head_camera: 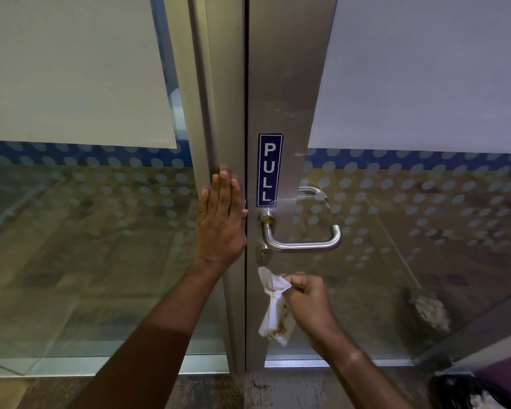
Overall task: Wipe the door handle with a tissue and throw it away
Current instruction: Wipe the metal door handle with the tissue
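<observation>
A steel lever door handle (304, 245) sticks out from the metal frame of a glass door, with a brownish smear at its round base and a keyhole just below. My left hand (222, 222) lies flat, fingers up, on the fixed metal frame left of the door gap. My right hand (310, 302) is below the handle, pinching a crumpled white tissue (275, 308) with brown stains. The tissue hangs down and does not touch the handle.
A blue PULL sticker (269, 170) sits above the handle. Glass panels with frosted film and dots flank the frame. A bin lined with a black bag (472, 392) shows at the bottom right corner, on the floor.
</observation>
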Tool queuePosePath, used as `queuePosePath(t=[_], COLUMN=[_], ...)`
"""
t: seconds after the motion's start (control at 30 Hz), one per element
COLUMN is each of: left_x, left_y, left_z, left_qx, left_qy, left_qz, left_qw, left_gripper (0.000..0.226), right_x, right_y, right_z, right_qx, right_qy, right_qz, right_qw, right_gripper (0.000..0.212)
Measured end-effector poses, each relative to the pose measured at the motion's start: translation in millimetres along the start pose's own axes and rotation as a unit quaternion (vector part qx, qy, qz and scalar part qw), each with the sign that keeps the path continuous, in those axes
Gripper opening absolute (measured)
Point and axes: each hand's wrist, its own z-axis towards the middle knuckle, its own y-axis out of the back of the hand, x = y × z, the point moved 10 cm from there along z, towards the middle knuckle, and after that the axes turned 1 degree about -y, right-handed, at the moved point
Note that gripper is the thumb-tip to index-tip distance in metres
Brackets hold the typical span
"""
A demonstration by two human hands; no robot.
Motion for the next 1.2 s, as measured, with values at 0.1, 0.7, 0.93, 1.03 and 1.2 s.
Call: queuePosePath(t=[0.1, 0.7, 0.93, 1.03, 1.2], left_x=[-0.4, 0.0, -0.9, -0.5, -0.2], left_y=[-0.5, -0.2, 0.2, -0.4, 1.0], left_z=[0.0, 0.7, 0.3, -0.1, -0.5], left_qx=[0.004, 0.016, 0.016, 0.022, 0.015], left_qy=[0.0, 0.0, -0.003, -0.003, -0.005], left_qz=[-0.001, 0.004, -0.001, -0.002, -0.003], left_qw=[1.0, 1.0, 1.0, 1.0, 1.0], left_gripper=[0.06, 0.07, 0.07, 0.066, 0.063], right_x=[21.3, 161.2, 165.8, 163.1, 158.0], right_y=[0.9, -13.2, -34.0, -43.3, -49.3], right_z=[-9.4, -10.8, 3.8, 8.6, 10.2], right_qx=[0.011, -0.043, -0.071, -0.081, -0.039], right_qy=[0.061, 0.37, 0.394, 0.402, 0.399], right_qz=[-0.114, -0.507, -0.549, -0.574, -0.545], right_qw=[0.992, 0.777, 0.734, 0.709, 0.736], right_gripper=[0.037, 0.038, 0.033, 0.025, 0.016])
